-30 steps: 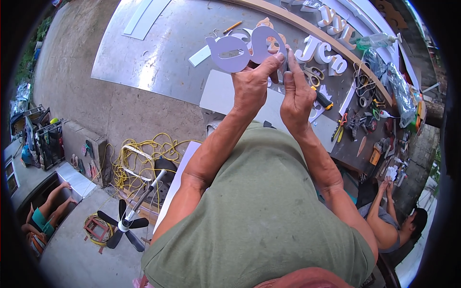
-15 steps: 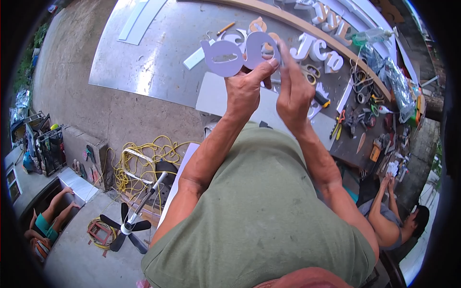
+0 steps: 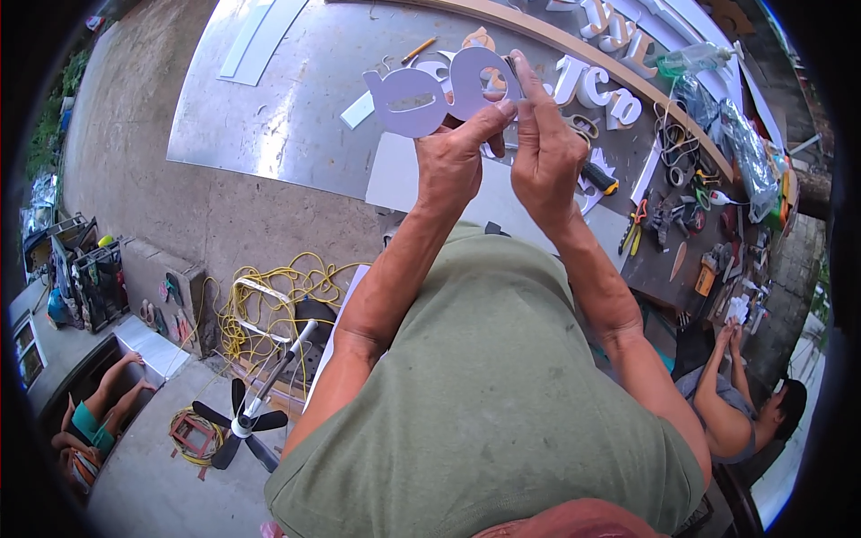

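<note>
A flat white cut-out lettering piece (image 3: 391, 104) with rounded loops is held up over the near edge of the metal table. My left hand (image 3: 450, 163) grips it from below, thumb on top and fingers underneath. At its right edge is my right hand (image 3: 549, 151), index finger stretched along the curved rim and the other fingers curled in. Something thin and dark shows by that fingertip, too small to make out. Behind the piece lie a white strip (image 3: 357, 111), a pencil (image 3: 419, 48) and tan cut-outs (image 3: 480, 38), partly hidden.
Thick white-and-tan letters (image 3: 594, 91) stand beside a long wooden strip (image 3: 668, 109). Scissors (image 3: 585, 125), a yellow-black cutter (image 3: 601, 177) and pliers (image 3: 635, 229) lie to the right. A co-worker (image 3: 735, 408) sits lower right; a fan (image 3: 240, 425) and yellow cord (image 3: 235, 330) are lower left.
The lettering piece and my left hand have shifted slightly up and left. My right hand, blurred before, is sharper now, its index finger lying higher along the piece's right rim.
</note>
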`<state>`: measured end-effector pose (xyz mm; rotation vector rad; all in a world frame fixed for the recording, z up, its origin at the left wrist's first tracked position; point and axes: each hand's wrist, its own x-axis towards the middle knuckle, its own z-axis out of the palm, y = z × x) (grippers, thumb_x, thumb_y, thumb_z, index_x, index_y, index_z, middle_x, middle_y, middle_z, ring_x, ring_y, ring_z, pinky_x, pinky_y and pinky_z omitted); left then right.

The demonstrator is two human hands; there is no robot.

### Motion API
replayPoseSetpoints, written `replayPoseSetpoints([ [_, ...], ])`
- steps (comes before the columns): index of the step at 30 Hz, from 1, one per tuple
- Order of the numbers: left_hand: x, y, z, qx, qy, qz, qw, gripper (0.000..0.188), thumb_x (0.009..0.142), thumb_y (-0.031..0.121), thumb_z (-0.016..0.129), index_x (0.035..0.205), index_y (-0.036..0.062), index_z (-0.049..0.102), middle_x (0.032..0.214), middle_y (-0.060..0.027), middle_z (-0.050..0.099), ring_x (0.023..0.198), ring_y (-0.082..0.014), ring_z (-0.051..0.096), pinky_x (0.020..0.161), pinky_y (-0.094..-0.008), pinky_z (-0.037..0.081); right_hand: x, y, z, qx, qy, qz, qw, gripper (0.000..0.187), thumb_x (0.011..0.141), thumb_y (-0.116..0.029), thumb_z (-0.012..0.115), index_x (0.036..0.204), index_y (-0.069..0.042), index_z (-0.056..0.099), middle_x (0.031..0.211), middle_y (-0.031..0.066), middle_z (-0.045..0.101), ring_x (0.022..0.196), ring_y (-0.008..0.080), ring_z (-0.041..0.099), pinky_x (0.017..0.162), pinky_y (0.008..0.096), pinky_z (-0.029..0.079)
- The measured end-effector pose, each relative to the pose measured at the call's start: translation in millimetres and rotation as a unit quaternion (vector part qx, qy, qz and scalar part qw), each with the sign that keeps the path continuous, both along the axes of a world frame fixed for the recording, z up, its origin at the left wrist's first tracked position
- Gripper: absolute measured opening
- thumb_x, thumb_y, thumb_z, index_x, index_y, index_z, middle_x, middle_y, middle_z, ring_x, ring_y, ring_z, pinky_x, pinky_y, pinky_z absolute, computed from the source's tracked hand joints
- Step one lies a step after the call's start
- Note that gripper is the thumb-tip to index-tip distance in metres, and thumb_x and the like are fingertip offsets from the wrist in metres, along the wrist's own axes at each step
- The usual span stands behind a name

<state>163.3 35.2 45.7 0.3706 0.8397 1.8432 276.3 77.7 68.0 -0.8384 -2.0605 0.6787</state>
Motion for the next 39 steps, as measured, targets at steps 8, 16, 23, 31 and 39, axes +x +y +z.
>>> replayPoseSetpoints([
  [8, 2.5, -11.8, -3.0, -0.015, 0.005, -0.004, 1.0, 0.017, 0.086, -0.001, 0.072, 0.102, -0.0056, 0.067, 0.082, -0.0116, 0.07, 0.061, -0.0127, 0.061, 0.052, -0.0254, 0.049, 3.3, 1.4, -1.9, 0.008, 0.007, 0.015, 1.0, 0.042, 0.097, 0.005, 0.053, 0.139, 0.003, 0.052, 0.134, 0.0218, 0.06, 0.107, 0.0357, 0.068, 0.083, 0.038, 0.055],
  [16, -1.5, -4.8, -6.8, -0.023, 0.008, -0.004, 1.0, 0.018, 0.086, -0.002, 0.072, 0.102, -0.0059, 0.066, 0.081, -0.0117, 0.069, 0.061, -0.0131, 0.061, 0.052, -0.0266, 0.05, 0.1, 8.0, -7.2, 0.044, 0.007, 0.016, 0.999, 0.042, 0.097, 0.005, 0.052, 0.139, 0.003, 0.051, 0.134, 0.022, 0.06, 0.112, 0.0357, 0.067, 0.086, 0.037, 0.056],
  [23, -15.6, -0.6, -8.0, -0.013, 0.014, -0.007, 1.0, 0.019, 0.086, -0.001, 0.072, 0.103, -0.0052, 0.066, 0.08, -0.0109, 0.068, 0.061, -0.0132, 0.061, 0.052, -0.0272, 0.049, 21.7, -20.8, -27.4, -0.02, 0.031, 0.026, 0.999, 0.037, 0.103, 0.0, 0.044, 0.138, 0.005, 0.052, 0.131, 0.0207, 0.063, 0.12, 0.0303, 0.063, 0.093, 0.0362, 0.056],
  [31, -6.1, 0.6, -7.0, -0.026, -0.035, 0.002, 0.999, 0.018, 0.086, 0.0, 0.073, 0.101, -0.0064, 0.066, 0.08, -0.0126, 0.069, 0.06, -0.0142, 0.062, 0.049, -0.026, 0.049, 14.6, -5.1, -11.2, 0.001, 0.03, -0.026, 0.999, 0.036, 0.101, -0.002, 0.05, 0.136, 0.001, 0.055, 0.13, 0.0198, 0.064, 0.116, 0.0301, 0.066, 0.091, 0.0369, 0.056],
  [39, -7.0, 2.1, -12.6, -0.048, -0.011, 0.006, 0.999, 0.021, 0.087, 0.003, 0.071, 0.106, -0.0012, 0.064, 0.081, -0.0093, 0.068, 0.061, -0.0127, 0.059, 0.052, -0.0269, 0.046, -1.0, -11.6, -28.4, 0.011, 0.067, -0.014, 0.998, 0.036, 0.1, -0.002, 0.054, 0.135, 0.002, 0.056, 0.119, 0.0238, 0.068, 0.097, 0.0255, 0.073, 0.08, 0.0337, 0.057],
])
